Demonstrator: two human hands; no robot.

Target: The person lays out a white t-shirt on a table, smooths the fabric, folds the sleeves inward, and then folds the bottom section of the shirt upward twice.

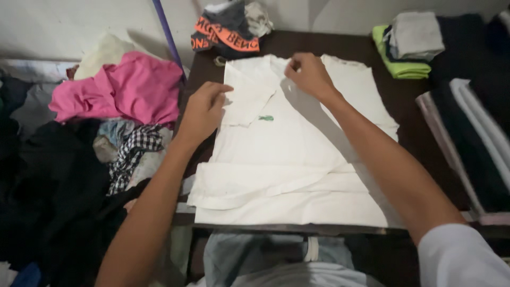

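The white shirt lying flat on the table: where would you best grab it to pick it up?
Probably the white shirt at its two shoulder corners, from the far edge by the collar: it lies flat, and left hand and right hand already rest there.

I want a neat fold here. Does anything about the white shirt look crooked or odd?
Yes. The white shirt lies on the dark table with its lower left hem doubled up in a slanted, uneven fold. The left hand presses the folded-in sleeve; the right hand pinches the collar.

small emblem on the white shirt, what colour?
Green emblem on the white shirt; head view.
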